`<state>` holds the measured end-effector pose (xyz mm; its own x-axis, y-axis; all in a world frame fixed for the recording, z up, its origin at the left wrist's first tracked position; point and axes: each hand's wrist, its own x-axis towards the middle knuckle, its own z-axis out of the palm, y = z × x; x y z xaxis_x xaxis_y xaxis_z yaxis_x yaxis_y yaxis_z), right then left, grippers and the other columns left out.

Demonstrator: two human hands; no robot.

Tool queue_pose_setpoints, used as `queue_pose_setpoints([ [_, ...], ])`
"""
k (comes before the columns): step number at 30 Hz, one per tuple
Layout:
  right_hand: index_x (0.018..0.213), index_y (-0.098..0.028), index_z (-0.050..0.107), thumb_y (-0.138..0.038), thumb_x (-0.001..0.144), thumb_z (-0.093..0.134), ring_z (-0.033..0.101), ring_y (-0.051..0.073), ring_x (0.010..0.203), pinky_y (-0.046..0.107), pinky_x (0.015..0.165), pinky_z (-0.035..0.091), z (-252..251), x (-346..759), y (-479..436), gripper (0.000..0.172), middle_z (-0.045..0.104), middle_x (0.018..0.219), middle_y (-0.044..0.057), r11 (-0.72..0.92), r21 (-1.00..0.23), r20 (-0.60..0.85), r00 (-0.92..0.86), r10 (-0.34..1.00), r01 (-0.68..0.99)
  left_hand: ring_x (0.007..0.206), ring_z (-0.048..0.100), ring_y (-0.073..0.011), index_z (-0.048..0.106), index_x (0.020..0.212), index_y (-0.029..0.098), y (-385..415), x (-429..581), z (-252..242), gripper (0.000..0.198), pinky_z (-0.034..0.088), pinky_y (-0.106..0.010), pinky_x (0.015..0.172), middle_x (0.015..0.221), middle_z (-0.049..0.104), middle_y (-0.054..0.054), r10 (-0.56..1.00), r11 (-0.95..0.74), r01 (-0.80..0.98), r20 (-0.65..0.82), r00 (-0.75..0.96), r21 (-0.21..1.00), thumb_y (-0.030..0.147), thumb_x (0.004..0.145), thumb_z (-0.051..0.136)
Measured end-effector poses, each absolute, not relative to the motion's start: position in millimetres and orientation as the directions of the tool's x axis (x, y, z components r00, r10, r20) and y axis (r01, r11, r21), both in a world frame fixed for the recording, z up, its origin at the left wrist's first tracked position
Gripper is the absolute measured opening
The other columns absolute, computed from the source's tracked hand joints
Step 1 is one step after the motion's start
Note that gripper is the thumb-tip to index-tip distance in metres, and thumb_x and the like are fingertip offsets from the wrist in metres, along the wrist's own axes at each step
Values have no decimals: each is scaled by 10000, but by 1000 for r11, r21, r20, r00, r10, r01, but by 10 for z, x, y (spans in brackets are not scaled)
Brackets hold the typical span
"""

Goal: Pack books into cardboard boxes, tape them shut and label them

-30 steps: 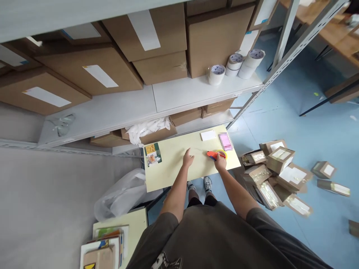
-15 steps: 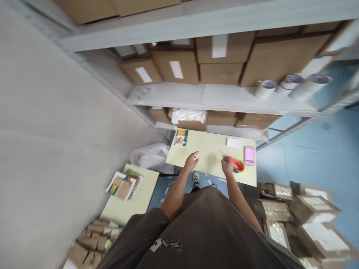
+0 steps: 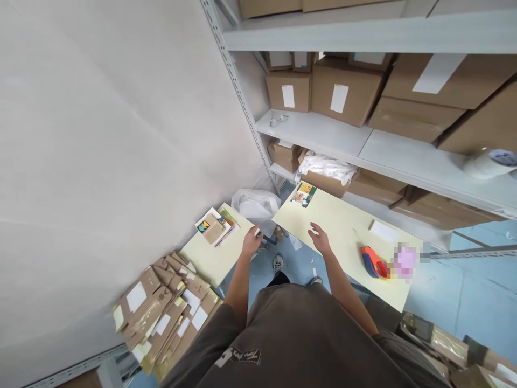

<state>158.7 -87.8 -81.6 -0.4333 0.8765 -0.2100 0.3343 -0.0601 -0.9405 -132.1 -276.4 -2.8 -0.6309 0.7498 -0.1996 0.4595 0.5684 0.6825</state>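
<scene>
My left hand (image 3: 251,241) is open with nothing in it, by the right edge of the left table (image 3: 238,253). On that table lies a stack of booklets and papers (image 3: 214,226), left of the hand. My right hand (image 3: 319,238) is also empty, its fingers spread, over the near edge of the right table (image 3: 339,221). A colourful booklet (image 3: 304,194) lies at that table's far left corner. Right of my right hand rests a red and blue object, seemingly a tape dispenser (image 3: 375,263). Beyond it are a white pad (image 3: 383,231) and a blurred pink item (image 3: 405,261).
A metal shelf (image 3: 315,126) with cardboard boxes (image 3: 347,89) stands ahead. Flat brown packages (image 3: 161,312) are piled at the lower left, and more boxes (image 3: 440,339) at the lower right. A white plastic bag (image 3: 256,205) sits between the tables.
The view has turned left. My right hand has let go of the red dispenser, which lies on the table. My left hand has moved from the right table towards the left one.
</scene>
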Motion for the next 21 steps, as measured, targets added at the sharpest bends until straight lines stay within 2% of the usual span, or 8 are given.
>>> queue_pose_setpoints([
  [5, 1431, -302, 686, -542, 940, 625, 604, 312, 1422, 497, 1103, 572, -621, 934, -835, 550, 637, 1552, 96, 119, -903, -163, -583, 796, 414, 1476, 547, -295, 557, 1560, 273, -2829, -1834, -263, 640, 571, -418, 1095, 1627, 553, -106, 680, 571, 355, -184, -710, 740, 283, 928, 660],
  [10, 1523, -323, 619, -483, 941, 650, 518, 309, 1517, 524, 1176, 515, -619, 15, -858, 604, 576, 1624, 70, 128, -893, -194, -625, 756, 432, 1475, 556, -303, 413, 1664, 237, -2778, -2506, -551, 764, 533, -413, 1134, 1658, 511, -155, 621, 581, 219, -252, -743, 784, 286, 948, 676],
  [16, 1533, -326, 612, -418, 901, 690, 487, 319, 1544, 556, 1214, 475, -1063, -1161, -882, 644, 608, 1589, 59, 170, -852, -262, -684, 680, 495, 1401, 626, -294, 417, 1648, 198, -2508, -3378, -1072, 736, 484, -408, 1168, 1569, 603, -190, 536, 700, 109, -418, -733, 706, 371, 978, 668],
  [21, 1555, -307, 589, -379, 839, 754, 531, 333, 1508, 576, 1261, 406, -1691, -1914, -774, 739, 642, 1544, 97, 217, -765, -346, -671, 656, 606, 1510, 526, -337, 519, 1562, 106, -2165, -3802, -1499, 689, 408, -403, 1230, 1589, 566, -248, 407, 800, 30, -504, -762, 600, 377, 951, 684],
])
